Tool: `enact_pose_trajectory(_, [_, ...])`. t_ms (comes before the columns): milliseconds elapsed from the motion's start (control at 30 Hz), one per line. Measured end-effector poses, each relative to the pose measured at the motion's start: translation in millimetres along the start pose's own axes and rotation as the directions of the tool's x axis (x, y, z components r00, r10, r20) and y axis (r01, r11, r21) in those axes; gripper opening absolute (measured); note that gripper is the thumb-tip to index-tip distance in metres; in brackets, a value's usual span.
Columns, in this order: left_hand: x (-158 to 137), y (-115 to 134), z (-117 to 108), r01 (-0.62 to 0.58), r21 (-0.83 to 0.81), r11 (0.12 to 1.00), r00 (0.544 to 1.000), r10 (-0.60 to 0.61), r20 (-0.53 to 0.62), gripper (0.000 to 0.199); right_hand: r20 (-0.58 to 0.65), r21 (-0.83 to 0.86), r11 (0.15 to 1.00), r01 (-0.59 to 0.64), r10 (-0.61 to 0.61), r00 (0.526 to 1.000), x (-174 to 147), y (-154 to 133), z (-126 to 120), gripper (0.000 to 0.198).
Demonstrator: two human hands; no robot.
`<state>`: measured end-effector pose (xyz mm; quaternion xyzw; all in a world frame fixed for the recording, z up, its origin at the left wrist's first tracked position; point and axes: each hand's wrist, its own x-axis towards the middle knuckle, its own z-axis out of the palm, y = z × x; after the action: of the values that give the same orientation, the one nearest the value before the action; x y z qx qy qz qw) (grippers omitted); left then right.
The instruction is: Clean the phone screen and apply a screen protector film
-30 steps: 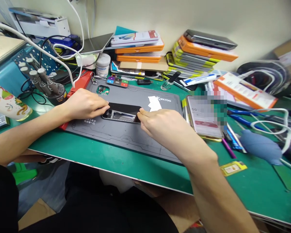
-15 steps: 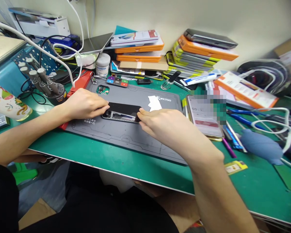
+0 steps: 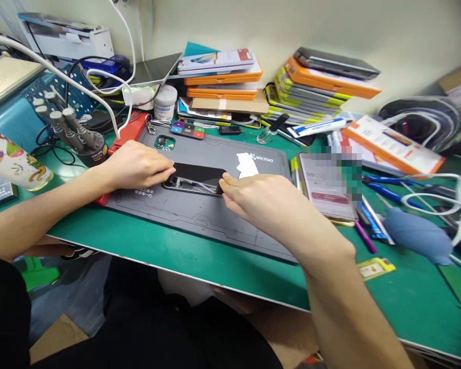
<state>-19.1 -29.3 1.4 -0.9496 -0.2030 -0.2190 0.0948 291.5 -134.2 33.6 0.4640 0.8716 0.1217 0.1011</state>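
Note:
A dark phone (image 3: pixel 197 178) lies lengthwise between my two hands, its glossy face up and reflecting light. It is on, or just over, a grey work mat (image 3: pixel 200 205). My left hand (image 3: pixel 138 165) closes on the phone's left end with thumb and fingers. At the opposite end my right hand (image 3: pixel 253 195) pinches it, fingers pressed together. White paper scraps (image 3: pixel 247 165) lie on the mat just behind the phone. A shallow recess with small metal parts (image 3: pixel 165 143) is beyond my left hand.
Screwdrivers stand in a round holder (image 3: pixel 94 154) at left, near a patterned bottle (image 3: pixel 13 161). A lit phone (image 3: pixel 326 184) lies right of the mat, with a blue air blower (image 3: pixel 418 233) farther right. Stacked orange boxes (image 3: pixel 223 78) line the back.
Both hands keep their hold on the phone, with hardly any movement of their own. The whole view has shifted slightly.

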Motion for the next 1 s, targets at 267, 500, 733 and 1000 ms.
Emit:
enact_pose_trajectory(267, [-1, -2, -1, -0.054, 0.033, 0.998, 0.998, 0.053, 0.025, 0.034, -0.173, 0.331, 0.944, -0.009, 0.071, 0.982, -4, 36, 20, 0.036])
enact_pose_trajectory(500, [0, -3, -1, -0.068, 0.067, 0.995, 0.998, 0.067, 0.020, 0.035, -0.125, 0.465, 0.851, -0.243, 0.335, 0.934, -3, 73, 41, 0.037])
enact_pose_trajectory(733, [0, -4, -3, -0.066, 0.048, 0.997, 0.997, 0.064, 0.050, 0.034, -0.114, 0.459, 0.840, -0.289, 0.379, 0.918, 10, 74, 57, 0.028])
enact_pose_trajectory(1000, [0, -4, -1, -0.031, 0.029, 0.999, 0.998, 0.030, 0.056, 0.034, -0.204, 0.752, 0.653, -0.089, 0.358, 0.911, 13, 51, 38, 0.023])
